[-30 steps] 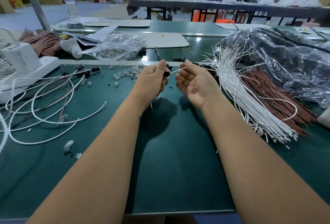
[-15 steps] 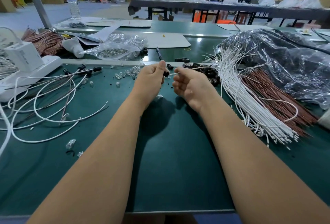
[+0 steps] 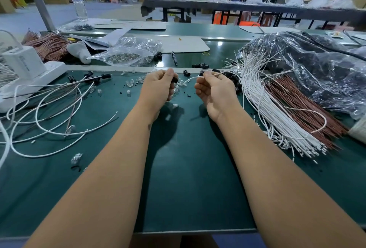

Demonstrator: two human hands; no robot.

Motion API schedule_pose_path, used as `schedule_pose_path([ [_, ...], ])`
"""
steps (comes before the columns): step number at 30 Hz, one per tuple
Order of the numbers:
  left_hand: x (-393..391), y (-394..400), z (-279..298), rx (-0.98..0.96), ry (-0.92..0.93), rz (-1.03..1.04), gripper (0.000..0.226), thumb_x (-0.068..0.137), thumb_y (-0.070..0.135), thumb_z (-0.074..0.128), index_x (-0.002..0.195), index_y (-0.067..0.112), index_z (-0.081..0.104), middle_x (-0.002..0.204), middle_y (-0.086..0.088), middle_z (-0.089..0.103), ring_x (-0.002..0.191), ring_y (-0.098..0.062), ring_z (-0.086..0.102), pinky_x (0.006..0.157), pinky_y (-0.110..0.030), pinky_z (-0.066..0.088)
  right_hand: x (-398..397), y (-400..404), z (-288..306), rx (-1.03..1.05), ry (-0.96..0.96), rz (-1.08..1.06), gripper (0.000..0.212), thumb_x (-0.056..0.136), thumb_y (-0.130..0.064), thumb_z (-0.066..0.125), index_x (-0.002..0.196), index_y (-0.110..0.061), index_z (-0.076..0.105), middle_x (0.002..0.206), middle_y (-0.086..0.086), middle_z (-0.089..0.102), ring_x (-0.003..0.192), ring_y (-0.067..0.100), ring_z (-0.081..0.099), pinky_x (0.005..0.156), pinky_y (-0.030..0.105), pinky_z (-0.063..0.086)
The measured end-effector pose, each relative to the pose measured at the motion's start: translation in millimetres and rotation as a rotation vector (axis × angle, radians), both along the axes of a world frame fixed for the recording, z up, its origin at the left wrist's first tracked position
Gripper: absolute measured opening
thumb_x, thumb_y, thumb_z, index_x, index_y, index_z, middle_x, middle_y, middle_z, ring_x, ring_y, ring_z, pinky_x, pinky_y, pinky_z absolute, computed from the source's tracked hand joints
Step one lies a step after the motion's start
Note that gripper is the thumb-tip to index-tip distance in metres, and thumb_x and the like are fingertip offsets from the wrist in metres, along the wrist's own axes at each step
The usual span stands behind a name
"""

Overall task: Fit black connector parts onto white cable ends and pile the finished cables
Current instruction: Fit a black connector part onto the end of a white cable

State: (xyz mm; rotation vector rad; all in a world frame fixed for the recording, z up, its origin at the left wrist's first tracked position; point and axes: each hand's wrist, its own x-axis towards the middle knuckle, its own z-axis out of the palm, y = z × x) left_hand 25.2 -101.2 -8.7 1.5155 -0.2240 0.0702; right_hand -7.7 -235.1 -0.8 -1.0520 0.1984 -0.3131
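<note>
The left hand pinches a small, glossy black plastic connector. The right hand, fingers curled, grips a thin, smooth white cable, its end just beside the connector.

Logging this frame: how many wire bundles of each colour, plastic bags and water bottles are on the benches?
white wire bundle: 1
brown wire bundles: 2, one beside the white one, one far left
plastic bags: 2, a small clear one and a large one at right
water bottle: 1
Total: 6
</note>
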Motion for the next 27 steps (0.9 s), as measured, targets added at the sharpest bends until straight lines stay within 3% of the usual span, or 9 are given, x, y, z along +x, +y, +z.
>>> schedule_pose_path([
  [5, -0.4, 4.3, 3.1, -0.050, 0.080, -0.049, 0.014, 0.097, 0.011, 0.055, 0.090, 0.012, 0.066, 0.073, 0.000, 0.068, 0.059, -0.007, 0.060, 0.056, -0.019, 0.052, -0.8, -0.3, 0.6, 0.011, -0.049, -0.016, 0.015, 0.093, 0.000, 0.058, 0.083, -0.010, 0.055, 0.067, 0.005, 0.062, 0.052, 0.010, 0.060, 0.054, 0.020, 0.051],
  [10, -1.3, 6.2, 2.2, -0.056, 0.075, -0.111, 0.015, 0.090, -0.001, 0.060, 0.087, 0.011, 0.069, 0.076, -0.001, 0.073, 0.070, -0.010, 0.066, 0.069, -0.021, 0.057, 1.4, -2.4, -0.7, -0.032, -0.061, -0.089, 0.015, 0.093, 0.000, 0.058, 0.083, -0.010, 0.054, 0.071, 0.005, 0.061, 0.053, 0.009, 0.061, 0.054, 0.021, 0.050],
  [19, -4.2, 6.2, 1.6, -0.032, 0.022, -0.138, 0.020, 0.085, -0.005, 0.065, 0.086, 0.014, 0.072, 0.081, -0.003, 0.073, 0.075, -0.010, 0.069, 0.072, -0.019, 0.055, 3.4, -4.2, -4.3, -0.211, -0.027, -0.156, 0.012, 0.091, -0.004, 0.062, 0.082, -0.011, 0.057, 0.068, 0.004, 0.063, 0.056, 0.012, 0.061, 0.057, 0.022, 0.050],
  [27, -5.9, 6.2, 2.8, -0.027, 0.031, -0.115, 0.017, 0.084, -0.004, 0.066, 0.089, 0.011, 0.071, 0.081, -0.004, 0.071, 0.074, -0.012, 0.067, 0.074, -0.020, 0.056, 0.1, -2.4, -3.1, -0.219, -0.069, -0.130, 0.020, 0.082, 0.003, 0.069, 0.079, -0.011, 0.055, 0.070, 0.006, 0.064, 0.060, 0.014, 0.065, 0.062, 0.024, 0.054],
])
